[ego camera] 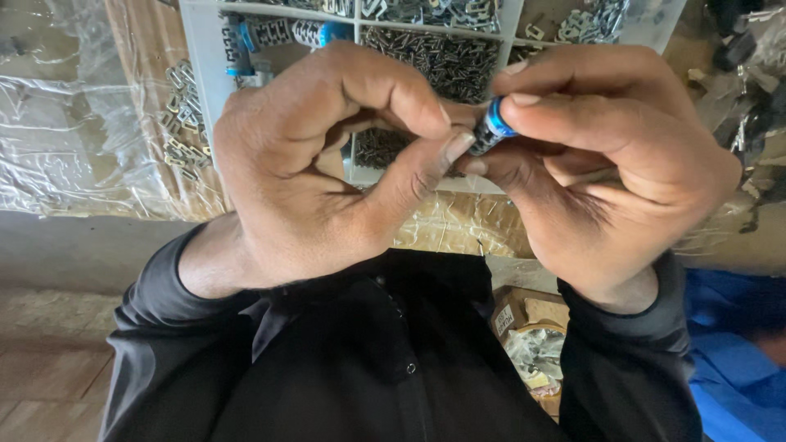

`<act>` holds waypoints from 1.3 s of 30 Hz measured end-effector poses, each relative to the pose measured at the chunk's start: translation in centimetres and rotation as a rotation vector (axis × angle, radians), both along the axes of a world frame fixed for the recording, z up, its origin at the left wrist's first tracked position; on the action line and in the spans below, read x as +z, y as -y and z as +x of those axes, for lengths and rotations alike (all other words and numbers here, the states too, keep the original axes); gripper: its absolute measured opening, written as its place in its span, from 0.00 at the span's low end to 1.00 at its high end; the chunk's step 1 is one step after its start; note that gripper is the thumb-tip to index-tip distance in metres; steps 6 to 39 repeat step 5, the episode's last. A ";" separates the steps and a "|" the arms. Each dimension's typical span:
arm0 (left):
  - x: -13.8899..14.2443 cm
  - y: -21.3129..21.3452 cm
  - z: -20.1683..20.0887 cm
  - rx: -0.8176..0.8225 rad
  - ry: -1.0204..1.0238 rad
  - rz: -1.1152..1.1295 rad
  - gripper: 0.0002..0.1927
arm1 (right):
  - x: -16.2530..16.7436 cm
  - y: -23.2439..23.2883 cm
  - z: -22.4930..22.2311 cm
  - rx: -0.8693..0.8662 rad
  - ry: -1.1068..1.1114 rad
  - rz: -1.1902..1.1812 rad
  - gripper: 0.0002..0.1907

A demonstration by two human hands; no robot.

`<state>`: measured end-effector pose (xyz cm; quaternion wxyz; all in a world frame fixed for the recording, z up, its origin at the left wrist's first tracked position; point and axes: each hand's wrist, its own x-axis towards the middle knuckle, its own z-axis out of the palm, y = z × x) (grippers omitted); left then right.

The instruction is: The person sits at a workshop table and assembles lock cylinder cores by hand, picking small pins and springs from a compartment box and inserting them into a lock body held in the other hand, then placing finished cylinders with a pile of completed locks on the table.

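Closely Held: Small Part Between Both Hands

Head view: left hand (319,164) and right hand (606,155) raised together, fingers (426,164) pinched shut on small blue-and-black part (492,131). Held above white compartment tray (196,49) of metal clips (442,57) on bench (74,237).

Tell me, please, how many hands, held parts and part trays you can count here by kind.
Hands: 2, left hand and right hand
Small blue and black part, pinched between both: 1
White compartment tray of metal pieces: 1
Total: 4
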<state>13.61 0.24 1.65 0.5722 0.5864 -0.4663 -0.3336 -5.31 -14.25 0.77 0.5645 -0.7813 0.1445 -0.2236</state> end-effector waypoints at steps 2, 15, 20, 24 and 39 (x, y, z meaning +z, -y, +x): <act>-0.2 0.0 0.2 -0.015 0.059 -0.023 0.11 | 0.0 0.0 0.0 0.010 0.006 -0.035 0.13; -0.6 -0.1 0.3 -0.054 0.024 -0.006 0.12 | -0.4 0.2 0.2 0.014 0.043 -0.131 0.14; -0.6 -0.1 0.3 -0.054 0.024 -0.006 0.12 | -0.4 0.2 0.2 0.014 0.043 -0.131 0.14; -0.6 -0.1 0.3 -0.054 0.024 -0.006 0.12 | -0.4 0.2 0.2 0.014 0.043 -0.131 0.14; -0.6 -0.1 0.3 -0.054 0.024 -0.006 0.12 | -0.4 0.2 0.2 0.014 0.043 -0.131 0.14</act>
